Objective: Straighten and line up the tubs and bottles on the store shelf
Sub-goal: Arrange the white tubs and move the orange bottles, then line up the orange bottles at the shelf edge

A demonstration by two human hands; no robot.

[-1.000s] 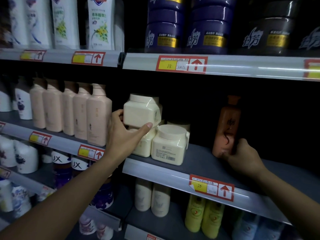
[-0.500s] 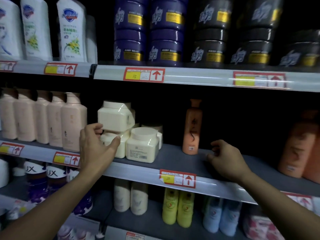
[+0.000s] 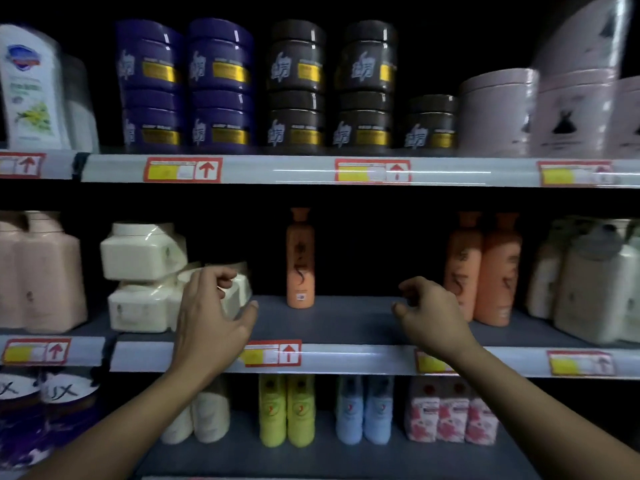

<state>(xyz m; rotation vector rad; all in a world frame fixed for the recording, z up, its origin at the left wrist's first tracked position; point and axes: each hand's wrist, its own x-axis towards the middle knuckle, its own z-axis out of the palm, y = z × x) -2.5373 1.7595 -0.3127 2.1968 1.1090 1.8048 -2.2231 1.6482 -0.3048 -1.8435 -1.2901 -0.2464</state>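
Our left hand (image 3: 211,313) curls around the front cream tub (image 3: 235,292) on the middle shelf (image 3: 346,323); our right hand (image 3: 429,317), loosely curled, holds nothing, right of the upright orange bottle (image 3: 300,265), cap pointing up.

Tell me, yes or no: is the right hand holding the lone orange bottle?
No. The right hand hovers empty, apart from the lone orange bottle.

free: shelf (image 3: 349,317) mid-span | blocks: orange bottle (image 3: 300,268), cream tubs (image 3: 145,271) left
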